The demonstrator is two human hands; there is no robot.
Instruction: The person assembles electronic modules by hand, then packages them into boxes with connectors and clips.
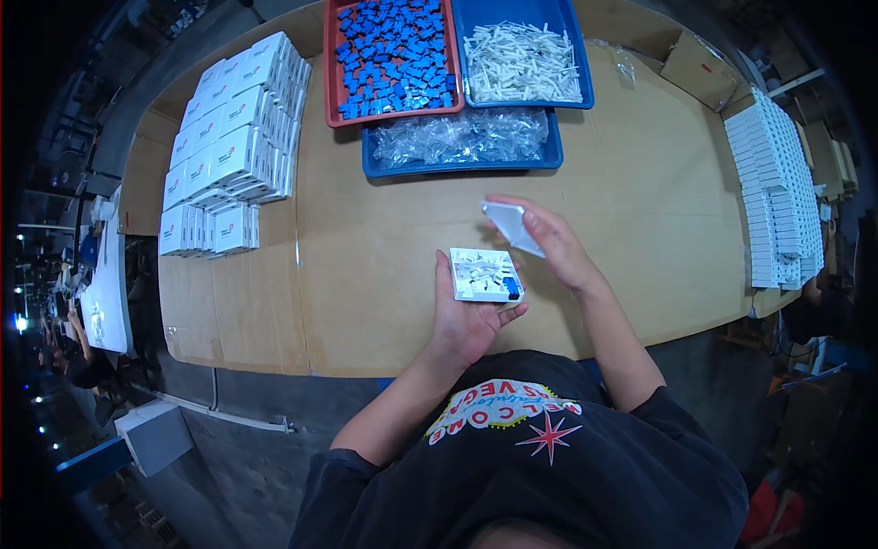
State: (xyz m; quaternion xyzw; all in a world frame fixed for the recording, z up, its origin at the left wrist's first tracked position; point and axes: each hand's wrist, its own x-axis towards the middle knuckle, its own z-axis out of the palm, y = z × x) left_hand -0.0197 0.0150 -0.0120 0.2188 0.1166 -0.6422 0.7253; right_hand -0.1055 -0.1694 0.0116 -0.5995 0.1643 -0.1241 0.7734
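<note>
My left hand (465, 322) cradles an open white plastic box (473, 295) from below, its fingers along the sides. Small white parts show inside, and a blue piece (512, 285) sits in the near right corner. Above and to the right, my right hand (558, 244) grips a thin white cover (514, 225), held tilted and apart from the box. Both hands are over the cardboard-covered table (384, 274).
Beyond my hands stand a red tray (330, 82) of blue pieces, a blue tray (585, 73) of white sticks, and another blue tray (457, 168) of clear plastic bags. White boxes (240, 156) are stacked at left, more white boxes (777, 192) at right.
</note>
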